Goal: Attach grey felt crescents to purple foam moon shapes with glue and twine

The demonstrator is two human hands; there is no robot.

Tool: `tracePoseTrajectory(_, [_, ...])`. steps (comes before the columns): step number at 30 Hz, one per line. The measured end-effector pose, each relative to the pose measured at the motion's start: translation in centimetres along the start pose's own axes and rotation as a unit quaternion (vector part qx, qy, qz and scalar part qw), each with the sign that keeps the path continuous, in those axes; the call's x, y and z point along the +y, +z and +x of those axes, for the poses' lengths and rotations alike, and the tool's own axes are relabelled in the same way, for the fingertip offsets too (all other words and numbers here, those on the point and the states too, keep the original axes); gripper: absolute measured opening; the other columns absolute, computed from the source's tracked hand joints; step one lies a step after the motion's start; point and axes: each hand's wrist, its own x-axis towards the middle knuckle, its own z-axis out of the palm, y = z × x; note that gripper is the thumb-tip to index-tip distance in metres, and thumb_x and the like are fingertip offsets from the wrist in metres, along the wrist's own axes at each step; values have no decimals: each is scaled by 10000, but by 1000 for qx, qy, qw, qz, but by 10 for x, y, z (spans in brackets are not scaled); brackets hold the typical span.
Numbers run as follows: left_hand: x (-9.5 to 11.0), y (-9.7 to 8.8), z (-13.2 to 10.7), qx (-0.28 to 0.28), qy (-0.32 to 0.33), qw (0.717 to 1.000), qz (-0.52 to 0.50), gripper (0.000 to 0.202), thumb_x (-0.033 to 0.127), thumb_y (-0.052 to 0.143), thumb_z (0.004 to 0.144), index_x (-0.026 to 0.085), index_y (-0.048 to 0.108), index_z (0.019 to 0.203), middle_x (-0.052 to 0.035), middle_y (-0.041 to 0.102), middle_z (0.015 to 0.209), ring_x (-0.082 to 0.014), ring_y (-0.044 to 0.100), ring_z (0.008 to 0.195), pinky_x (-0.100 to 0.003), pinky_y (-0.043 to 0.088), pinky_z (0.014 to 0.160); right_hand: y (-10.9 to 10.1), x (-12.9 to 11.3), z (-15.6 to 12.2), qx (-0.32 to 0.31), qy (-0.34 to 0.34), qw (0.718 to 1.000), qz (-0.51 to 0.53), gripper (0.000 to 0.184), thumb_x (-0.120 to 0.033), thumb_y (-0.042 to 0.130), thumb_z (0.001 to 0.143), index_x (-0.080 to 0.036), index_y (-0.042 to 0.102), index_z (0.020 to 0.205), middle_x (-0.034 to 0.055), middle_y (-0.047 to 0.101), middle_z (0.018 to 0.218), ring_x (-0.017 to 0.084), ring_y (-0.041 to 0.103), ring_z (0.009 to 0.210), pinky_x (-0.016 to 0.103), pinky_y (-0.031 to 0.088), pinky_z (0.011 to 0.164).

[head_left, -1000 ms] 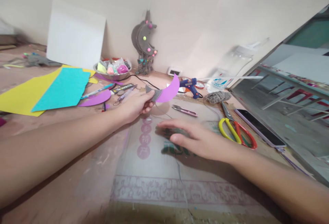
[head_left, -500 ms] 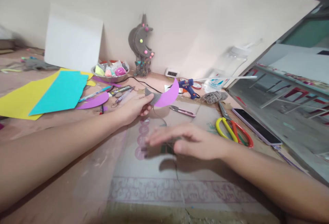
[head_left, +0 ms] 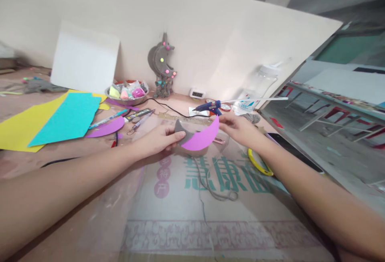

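Note:
My left hand (head_left: 164,138) is closed on the left end of a purple paper crescent (head_left: 202,138), where grey yarn (head_left: 183,130) wraps the paper. The thumb lies on the wrapped part. At the crescent's bare right tip, my right hand (head_left: 242,129) pinches the paper between thumb and fingers. From the crescent a loose yarn strand (head_left: 203,210) trails down over the printed, plastic-covered surface. Just behind the crescent lies a pink utility knife (head_left: 220,140), partly hidden. A ball of grey yarn (head_left: 252,117) sits beyond my right hand, which partly covers it.
Behind the hands are a blue glue gun (head_left: 210,105), a small digital clock (head_left: 197,93) and a plastic bottle (head_left: 261,83). Yellow-handled scissors (head_left: 258,162) and a phone (head_left: 296,152) lie by my right forearm. Coloured sheets (head_left: 66,119) and a bowl (head_left: 128,99) are left. A decorated moon (head_left: 162,61) stands against the wall.
My right hand has moved up and away from over the printed surface to the crescent's right tip, closing on it. The crescent is tilted flatter, and the loose yarn is more visible.

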Motion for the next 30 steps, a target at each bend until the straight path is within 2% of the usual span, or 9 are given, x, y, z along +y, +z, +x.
tracePoseTrajectory(2, [0,0,0,-3,2,1000,18,363,503,485,828,170,437,693,50,400,548,-56,343,432,-183,269,409,10,9,1,-72,-67,995,-24,253,-350,529,837,-182,639,991,61,672,940,190,610,812,316,474,707])
tracePoseTrajectory(5, [0,-1,-1,1,11,999,37,363,507,467,836,173,427,700,52,396,549,-58,350,439,-181,276,411,25,13,-2,-61,-150,983,-86,248,-329,545,833,-178,638,1006,97,646,1052,226,582,991,354,467,817])
tracePoseTrajectory(11, [6,1,-3,5,2,999,36,318,451,435,866,181,404,703,57,389,544,-59,365,437,-177,297,414,33,19,-5,-16,-127,976,-177,220,-261,462,868,-137,635,923,111,665,898,220,614,828,343,468,751])
tracePoseTrajectory(15, [6,1,-3,0,18,999,40,295,427,438,868,179,418,708,55,395,544,-60,368,440,-178,296,421,19,24,0,114,0,989,-94,270,-297,378,913,-167,611,956,53,637,736,183,587,644,303,435,611])
tracePoseTrajectory(17, [3,1,-2,-5,25,999,46,286,420,438,868,178,425,716,54,403,549,-61,365,445,-180,290,425,11,22,0,200,19,978,-60,310,-342,337,932,-178,590,1006,55,619,742,189,582,668,311,430,613])
tracePoseTrajectory(19, [1,0,-1,-8,29,998,50,286,414,434,869,178,423,708,54,402,548,-61,360,446,-184,286,431,8,14,-4,241,0,969,-46,342,-358,295,945,-185,575,1038,71,618,795,205,587,736,332,437,651])
tracePoseTrajectory(23, [-1,0,0,-2,41,996,74,286,411,433,865,180,427,696,49,413,547,-71,377,455,-194,298,443,20,-14,-20,183,-111,970,-113,359,-374,297,942,-175,577,1051,102,628,899,237,583,860,369,439,740])
tracePoseTrajectory(26, [1,0,0,4,47,994,96,266,400,426,865,180,452,718,46,419,553,-78,385,467,-196,302,447,36,-29,-29,115,-200,958,-172,379,-414,342,925,-141,575,1046,100,615,835,225,566,785,346,430,704])
tracePoseTrajectory(30, [1,1,0,12,52,993,110,248,381,437,854,177,479,719,41,431,558,-80,401,479,-192,313,447,49,-29,-29,71,-236,950,-192,350,-397,380,921,-126,563,1046,83,603,810,195,542,723,307,406,643])
